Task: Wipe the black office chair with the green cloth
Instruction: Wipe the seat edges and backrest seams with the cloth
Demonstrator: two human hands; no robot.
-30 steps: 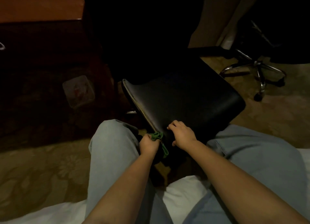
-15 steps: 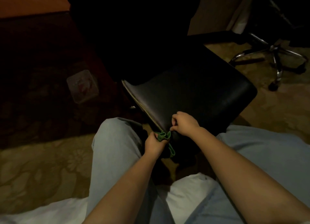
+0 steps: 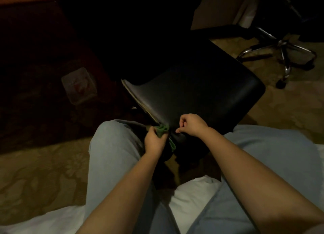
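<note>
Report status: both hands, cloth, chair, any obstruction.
Left hand shut on bunched green cloth at near corner of black padded office chair seat. Right hand curled at seat's front edge. Nothing on the seat.

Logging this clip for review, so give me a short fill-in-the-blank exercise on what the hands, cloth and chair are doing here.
1. The bunched green cloth is gripped in the ____ hand.
2. The cloth is pressed against the near ____ of the black padded office chair seat.
3. The right hand rests on that seat with its fingers ____.
4. A second chair's chrome star base stands at the upper ____ of the view.

Missing words: left; corner; curled; right
</note>
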